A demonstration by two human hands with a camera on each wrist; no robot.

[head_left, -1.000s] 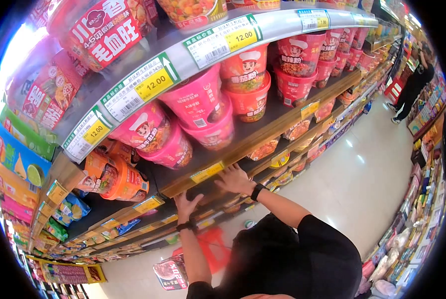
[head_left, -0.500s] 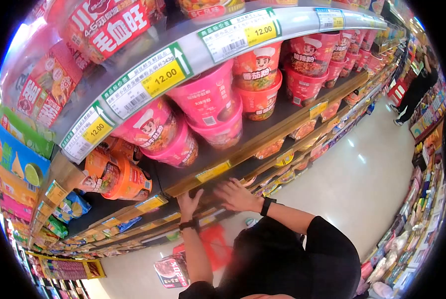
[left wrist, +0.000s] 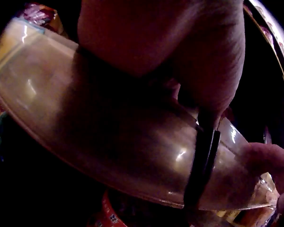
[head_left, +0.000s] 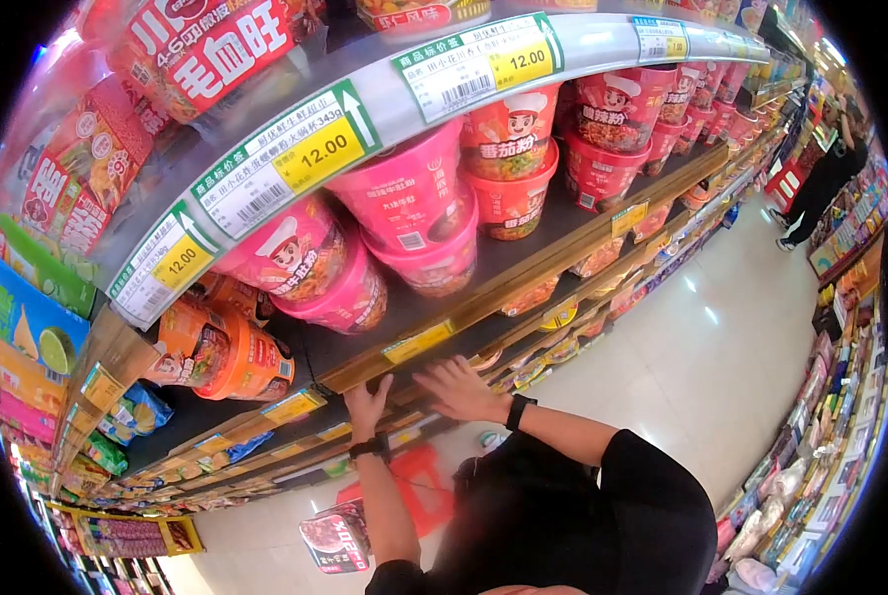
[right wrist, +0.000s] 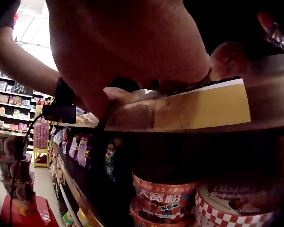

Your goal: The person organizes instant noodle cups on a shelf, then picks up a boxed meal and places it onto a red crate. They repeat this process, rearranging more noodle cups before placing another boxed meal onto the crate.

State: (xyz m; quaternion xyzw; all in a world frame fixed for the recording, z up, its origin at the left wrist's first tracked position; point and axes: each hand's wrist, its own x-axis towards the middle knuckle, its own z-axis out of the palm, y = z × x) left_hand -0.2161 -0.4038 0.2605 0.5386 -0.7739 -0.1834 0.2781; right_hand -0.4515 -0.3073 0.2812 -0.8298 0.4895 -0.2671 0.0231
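My left hand [head_left: 366,407] is at a shelf below the pink noodle cups, thumb raised and fingers partly hidden by the upper shelf edge. In the left wrist view it lies over a shiny shelf edge [left wrist: 38,94]. My right hand [head_left: 464,390] is just to its right, fingers spread, holding nothing. The right wrist view has this hand [right wrist: 128,42] above a shelf edge with a yellow price label [right wrist: 213,111]. Red noodle tubs [right wrist: 163,201] stand in the dark space beneath. Pink cups [head_left: 404,203] are stacked in twos on the shelf above.
Orange cups [head_left: 250,362] stand at the left shelf corner. A curved rail with price tags [head_left: 315,149] runs overhead. On the floor is a red crate [head_left: 419,486] beside stacked dark tubs [head_left: 335,535]. Another person [head_left: 830,178] stands far down the aisle.
My right hand has drawn back from the upper shelf's edge toward my body, down and a little left. The left hand stays almost in place.
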